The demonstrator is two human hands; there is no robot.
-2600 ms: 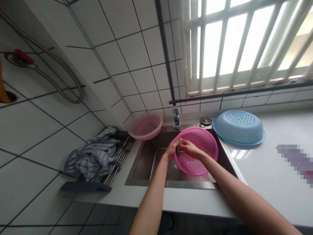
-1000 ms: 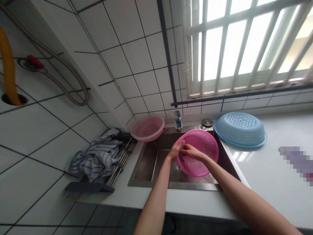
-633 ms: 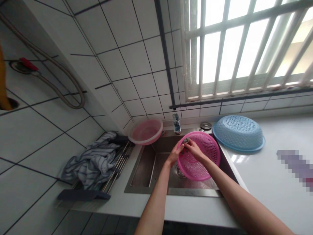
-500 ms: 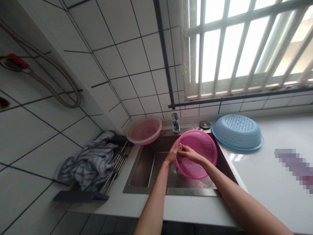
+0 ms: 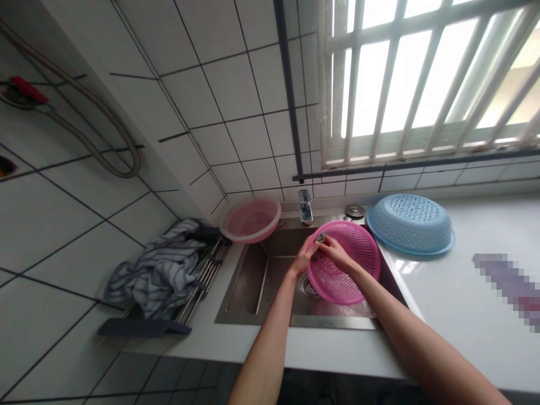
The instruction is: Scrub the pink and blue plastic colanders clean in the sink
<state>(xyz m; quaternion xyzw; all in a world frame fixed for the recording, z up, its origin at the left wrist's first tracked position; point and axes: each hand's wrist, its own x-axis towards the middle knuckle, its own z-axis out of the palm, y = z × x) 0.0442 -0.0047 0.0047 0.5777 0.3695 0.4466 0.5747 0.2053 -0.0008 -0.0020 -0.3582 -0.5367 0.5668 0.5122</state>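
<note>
White desk, loaded just as half a second ago apart from a slight swing of the view. Set into the desk, steel sink, likewise unaltered. To the left, striped cloth bunched on a rack; to the right, upside-down blue basket; both untouched. In the right part of the sink, pink colander, now a touch further right. Pink basin at the back left corner of the sink, no different. Left hand at the left rim of the colander, right hand reaching over from the other side, both now nearer the far rim. Drain more fully in sight, just beside the colander. Fingers of both hands closed together on one small thing, grey-green, too small to identify; left grip on the rim as well, cannot tell. Small thing now poking above the fingertips, over the far left of the colander, rather than hanging below: apparently turned in the grip, so probably in mid-handling, not let go.
</note>
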